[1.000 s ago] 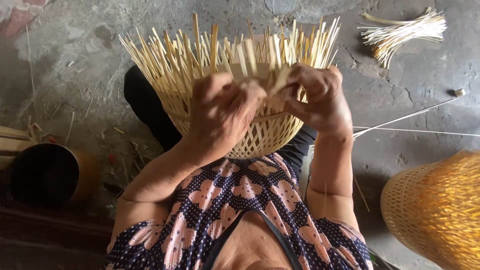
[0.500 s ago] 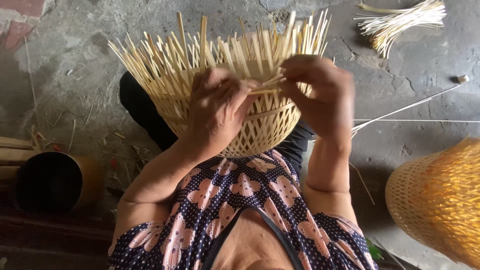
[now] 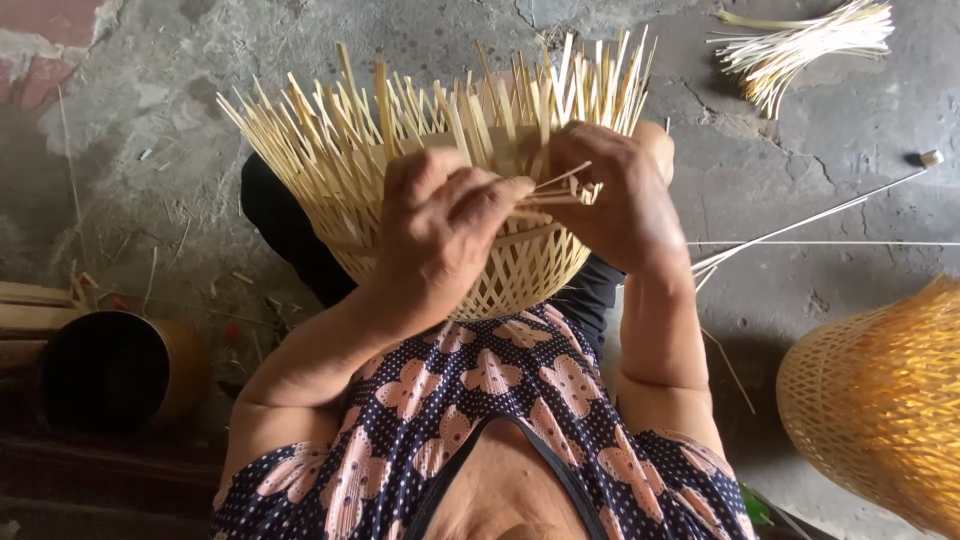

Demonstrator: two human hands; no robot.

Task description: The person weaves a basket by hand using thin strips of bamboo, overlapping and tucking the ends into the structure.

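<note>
A half-woven bamboo basket (image 3: pixel 510 270) rests on my lap, its loose upright strips (image 3: pixel 330 140) fanning away from me. My left hand (image 3: pixel 440 230) lies over the basket's near wall, fingers pinched on thin bamboo strips (image 3: pixel 560 185). My right hand (image 3: pixel 615 195) grips the same strips from the right, at the basket's upper edge. Long thin strips (image 3: pixel 810 215) trail from under my right wrist across the floor to the right.
A finished woven basket (image 3: pixel 880 400) lies at the lower right. A bundle of pale strips (image 3: pixel 800 45) sits at the top right. A dark round pot (image 3: pixel 105 370) stands at the left on the cracked concrete floor (image 3: pixel 150 110).
Both hands have drawn closer together at the basket's rim, and the view has shifted slightly, the basket now sitting a little lower and left.
</note>
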